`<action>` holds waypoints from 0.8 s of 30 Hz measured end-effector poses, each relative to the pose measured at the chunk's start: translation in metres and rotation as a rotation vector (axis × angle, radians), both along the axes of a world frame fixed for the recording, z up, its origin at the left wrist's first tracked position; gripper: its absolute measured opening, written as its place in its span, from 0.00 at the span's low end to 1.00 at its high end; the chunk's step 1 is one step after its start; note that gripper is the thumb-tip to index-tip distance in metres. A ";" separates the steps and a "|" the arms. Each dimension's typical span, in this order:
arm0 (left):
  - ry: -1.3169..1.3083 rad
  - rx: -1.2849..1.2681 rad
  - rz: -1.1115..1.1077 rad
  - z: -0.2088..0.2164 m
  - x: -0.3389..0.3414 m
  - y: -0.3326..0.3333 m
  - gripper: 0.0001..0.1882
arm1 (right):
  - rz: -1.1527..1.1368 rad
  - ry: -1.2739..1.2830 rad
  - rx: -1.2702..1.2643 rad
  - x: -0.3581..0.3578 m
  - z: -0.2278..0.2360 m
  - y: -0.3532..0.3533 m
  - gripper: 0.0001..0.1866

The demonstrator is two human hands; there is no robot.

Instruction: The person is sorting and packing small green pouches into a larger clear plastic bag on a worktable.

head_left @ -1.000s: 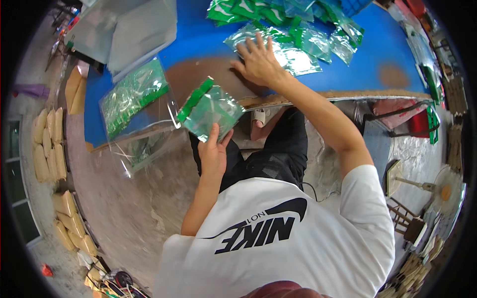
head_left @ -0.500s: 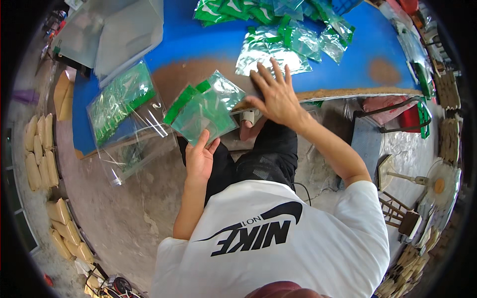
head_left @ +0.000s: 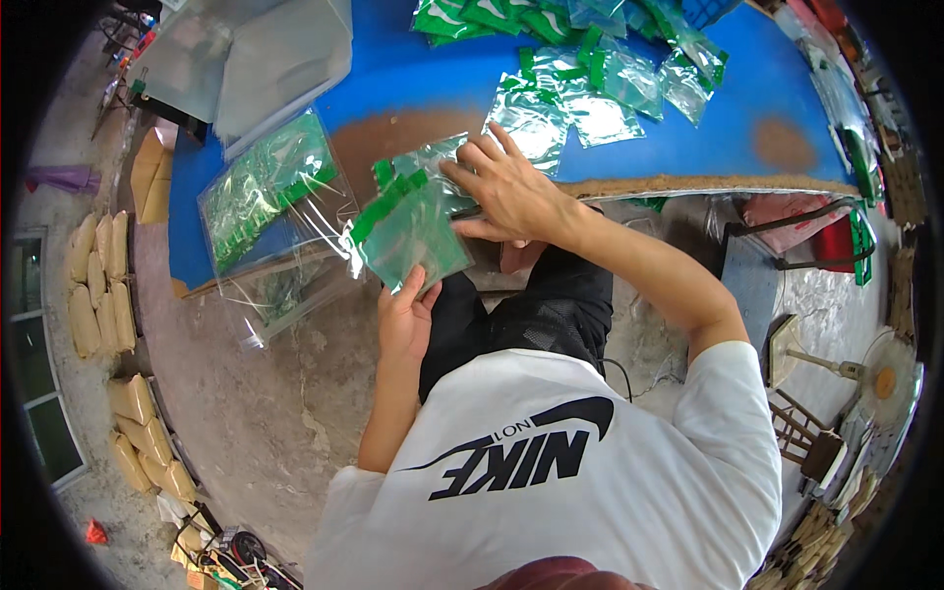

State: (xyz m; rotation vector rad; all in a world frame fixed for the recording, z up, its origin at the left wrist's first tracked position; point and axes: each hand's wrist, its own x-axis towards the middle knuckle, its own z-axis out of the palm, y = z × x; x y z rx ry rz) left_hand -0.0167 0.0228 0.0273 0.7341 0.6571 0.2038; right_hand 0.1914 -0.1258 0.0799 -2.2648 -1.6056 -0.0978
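Observation:
My left hand (head_left: 405,313) pinches the lower edge of a few clear plastic bags (head_left: 413,241) with green top strips, held over the table's front edge. Another clear bag (head_left: 433,157) shows behind them, askew. My right hand (head_left: 516,197) is at that bag's right edge, thumb below and bent fingers above, with the index finger stretched out. Its grip is partly hidden, but the bag's edge runs between thumb and fingers. Just beyond the right hand, several similar bags (head_left: 531,123) lie on the blue table (head_left: 413,74).
A large clear bag (head_left: 270,192) full of green-topped bags lies at the table's left, overhanging the edge. Behind it stands a translucent plastic box (head_left: 285,69). More green bags (head_left: 506,15) are piled at the back. A fan (head_left: 885,382) stands to the right, and tan packets (head_left: 98,285) are stacked left.
My right hand has moved left from the bags on the table to those in my left hand, its fingers bending. A bag on the table now lies turned and apart from its neighbour.

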 end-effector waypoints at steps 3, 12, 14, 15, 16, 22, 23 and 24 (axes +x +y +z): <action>0.034 0.028 -0.047 0.003 -0.008 0.003 0.17 | 0.026 -0.057 0.134 0.003 -0.014 0.007 0.33; -0.061 -0.265 -0.045 -0.010 0.026 -0.016 0.20 | -0.215 0.111 0.283 -0.022 0.008 -0.013 0.18; -0.077 -0.216 -0.089 -0.008 0.030 -0.016 0.19 | -0.460 -0.212 0.170 -0.014 -0.003 -0.030 0.20; -0.089 -0.155 -0.115 -0.006 0.032 -0.017 0.19 | -0.512 -0.257 0.100 -0.013 -0.012 -0.039 0.20; -0.073 -0.152 -0.119 -0.002 0.035 -0.018 0.18 | -0.351 -0.069 0.124 -0.018 -0.009 -0.043 0.19; -0.083 -0.110 -0.272 -0.014 0.038 -0.015 0.18 | -0.345 0.184 0.450 0.008 0.005 -0.068 0.15; -0.123 -0.111 -0.275 -0.014 0.038 -0.016 0.18 | -0.634 -0.066 0.297 0.023 -0.002 -0.081 0.19; -0.133 -0.110 -0.277 -0.011 0.040 -0.018 0.18 | -0.727 -0.143 0.188 0.027 -0.009 -0.096 0.21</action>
